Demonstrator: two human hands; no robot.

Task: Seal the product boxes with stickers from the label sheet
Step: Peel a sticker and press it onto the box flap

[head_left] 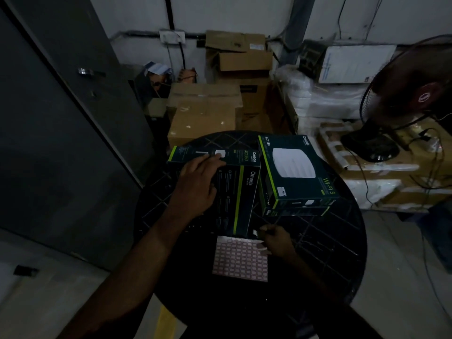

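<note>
**Sticker lifted, box flap waiting**

The light is poor, so my worst risk is the small pale sticker point(255, 233) folding onto itself or landing crooked, off the flap seam. I pinch it between thumb and forefinger of my right hand point(275, 241), just above the top right corner of the pink-gridded white label sheet point(240, 259), which lies flat on the round black lattice table point(330, 253). If the sheet drags along with my fingers, the remaining labels could curl.

My left hand point(198, 184) lies spread, fingers straight, on the dark green-striped cardboard product box point(241, 192), fingertips reaching its far top edge. Should that hand slacken, the box could tip. The sticker sits just beside this box's near corner. A second matching box point(293, 172) stands close on the right.
</note>
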